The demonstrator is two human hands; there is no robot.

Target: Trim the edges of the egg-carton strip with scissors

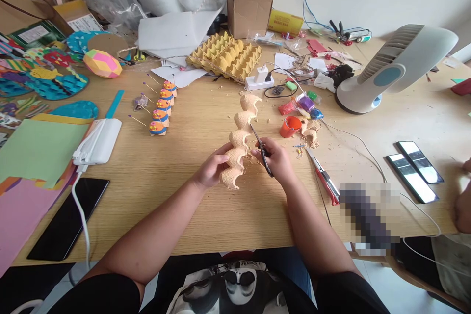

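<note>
A tan strip of bumpy egg-carton cups runs lengthwise over the middle of the table. My left hand grips its left edge near the lower cups. In my right hand are dark-handled scissors, their blades pointing up and left at the strip's right edge. Small tan scraps lie around the strip. To the left stands a painted orange and blue carton strip with faces and pin-like feelers.
Right of my right hand lie a red cup, clay packets and a box cutter. A white fan stands beyond. Yellow egg trays and a power strip sit behind. Another person's arm is at the right edge.
</note>
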